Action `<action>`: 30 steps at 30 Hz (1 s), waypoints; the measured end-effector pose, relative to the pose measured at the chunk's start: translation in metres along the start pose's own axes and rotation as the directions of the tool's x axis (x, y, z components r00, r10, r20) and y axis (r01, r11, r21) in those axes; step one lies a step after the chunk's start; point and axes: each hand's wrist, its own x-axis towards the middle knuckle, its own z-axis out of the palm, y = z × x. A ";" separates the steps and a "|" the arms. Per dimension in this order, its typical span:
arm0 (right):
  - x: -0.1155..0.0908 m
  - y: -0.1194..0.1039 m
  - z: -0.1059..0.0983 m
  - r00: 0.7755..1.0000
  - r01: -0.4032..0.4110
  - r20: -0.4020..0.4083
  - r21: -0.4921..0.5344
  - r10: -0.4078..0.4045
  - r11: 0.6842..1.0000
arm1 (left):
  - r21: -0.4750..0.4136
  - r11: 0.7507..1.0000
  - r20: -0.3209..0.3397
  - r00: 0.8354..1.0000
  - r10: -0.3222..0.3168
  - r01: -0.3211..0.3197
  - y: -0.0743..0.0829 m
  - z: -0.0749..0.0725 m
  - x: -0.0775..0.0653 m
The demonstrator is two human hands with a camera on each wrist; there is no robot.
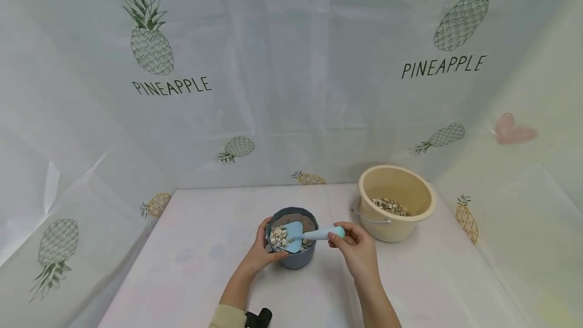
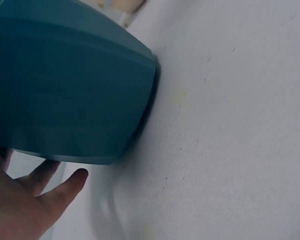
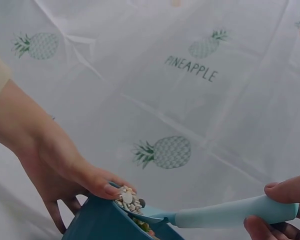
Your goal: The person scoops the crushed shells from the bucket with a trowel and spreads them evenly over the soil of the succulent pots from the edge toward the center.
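A blue-grey pot (image 1: 297, 261) stands upright on the table, partly filled with brown soil-like matter. My left hand (image 1: 260, 254) grips it from the left, thumb near the front rim and fingers round the side. In the left wrist view those fingers (image 2: 65, 189) lie along the pot's wall (image 2: 70, 90). My right hand (image 1: 357, 249) pinches the handle end of a light blue toy shovel (image 1: 321, 234). The shovel's blade lies over the pot's mouth. Small pale pebbles (image 1: 279, 237) sit at the blade's left; the right wrist view shows pebbles (image 3: 128, 199) heaped at the blade's tip.
To the right and behind stands a cream bucket (image 1: 396, 227) with a handle, holding more pebbles (image 1: 390, 207). A white cloth covers the table (image 1: 200, 247). Pineapple-printed sheets (image 1: 282, 90) hang at the back and both sides.
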 end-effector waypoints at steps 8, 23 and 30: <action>-0.002 -0.009 0.000 0.999 0.019 0.041 -0.031 -0.018 0.999 | -0.007 1.000 -0.029 0.999 -0.025 0.025 0.006 0.004 -0.009; 0.018 -0.031 -0.007 0.962 0.092 0.267 -0.149 -0.050 0.985 | 0.007 1.000 -0.049 0.999 -0.003 0.003 0.010 0.004 -0.020; 0.030 -0.032 -0.021 0.902 0.178 0.426 -0.205 -0.076 0.962 | 0.083 0.996 0.007 1.000 0.022 -0.022 0.012 -0.007 -0.011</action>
